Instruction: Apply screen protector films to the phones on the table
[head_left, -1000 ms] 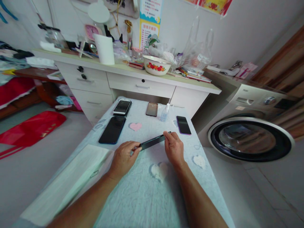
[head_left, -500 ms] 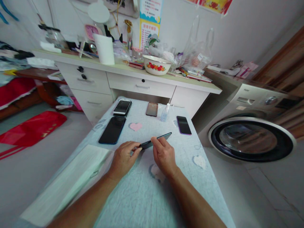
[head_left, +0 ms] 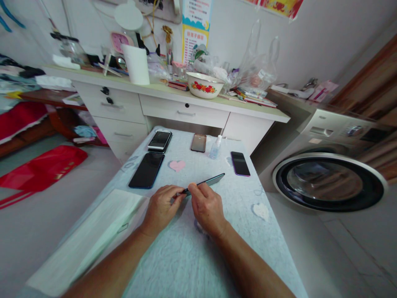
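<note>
A thin dark phone [head_left: 214,179] is held tilted above the middle of the cloth-covered table [head_left: 173,256]. My left hand [head_left: 161,207] pinches its near left end between thumb and fingers. At the phone's near edge, close to the left fingertips, my right hand [head_left: 208,207] is closed with its fingers bent; whatever they hold is hidden. To the left lies a large black phone [head_left: 147,170], with a stack of phones [head_left: 160,140] behind it. A brown-backed phone or case [head_left: 198,142] and a clear spray bottle [head_left: 215,147] stand farther back. Another phone [head_left: 240,163] rests at right.
A pale, long flat packet [head_left: 89,238] lies along the table's left side. Beyond the table runs a drawer desk [head_left: 186,109] bearing a flowered bowl [head_left: 205,85] and a paper roll [head_left: 135,64]. A washing machine [head_left: 328,136] stands at right; a red bag [head_left: 46,167] lies on the floor.
My right hand has slid left along the phone's edge, toward my left hand, uncovering more of the phone's far end. The left hand and the phone have barely moved.
</note>
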The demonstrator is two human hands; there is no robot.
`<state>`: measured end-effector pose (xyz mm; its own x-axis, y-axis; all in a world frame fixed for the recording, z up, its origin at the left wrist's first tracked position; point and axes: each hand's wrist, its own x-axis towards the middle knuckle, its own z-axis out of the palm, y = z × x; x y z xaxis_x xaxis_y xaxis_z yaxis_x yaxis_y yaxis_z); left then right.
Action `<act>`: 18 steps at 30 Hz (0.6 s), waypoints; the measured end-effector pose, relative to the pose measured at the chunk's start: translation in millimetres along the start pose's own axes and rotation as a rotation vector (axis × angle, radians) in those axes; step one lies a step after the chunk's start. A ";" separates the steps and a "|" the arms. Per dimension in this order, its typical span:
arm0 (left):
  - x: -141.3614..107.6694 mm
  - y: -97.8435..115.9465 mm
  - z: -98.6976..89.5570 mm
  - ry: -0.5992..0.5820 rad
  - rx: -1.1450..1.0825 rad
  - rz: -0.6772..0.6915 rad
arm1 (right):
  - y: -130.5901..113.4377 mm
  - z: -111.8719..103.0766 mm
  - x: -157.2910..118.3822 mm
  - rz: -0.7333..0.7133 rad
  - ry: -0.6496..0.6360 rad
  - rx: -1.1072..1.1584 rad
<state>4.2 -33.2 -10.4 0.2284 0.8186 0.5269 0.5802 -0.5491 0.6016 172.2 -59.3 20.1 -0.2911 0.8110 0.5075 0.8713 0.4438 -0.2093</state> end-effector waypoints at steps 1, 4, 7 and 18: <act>0.0 0.0 -0.1 -0.004 -0.003 0.001 | -0.5 0.1 0.1 -0.006 -0.003 -0.002; -0.1 -0.2 -0.4 -0.014 -0.010 -0.004 | -1.7 0.9 -0.1 -0.022 -0.004 -0.006; -0.2 0.0 -0.8 -0.020 -0.009 -0.010 | -2.4 2.3 -1.2 -0.033 0.003 -0.008; 1.5 5.2 -1.4 0.010 -0.011 0.032 | -2.6 3.8 -3.6 -0.069 0.021 -0.017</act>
<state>6.5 -35.0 -5.6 0.2386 0.7992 0.5517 0.5640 -0.5765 0.5913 169.4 -62.0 15.6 -0.3425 0.7702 0.5381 0.8563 0.4916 -0.1586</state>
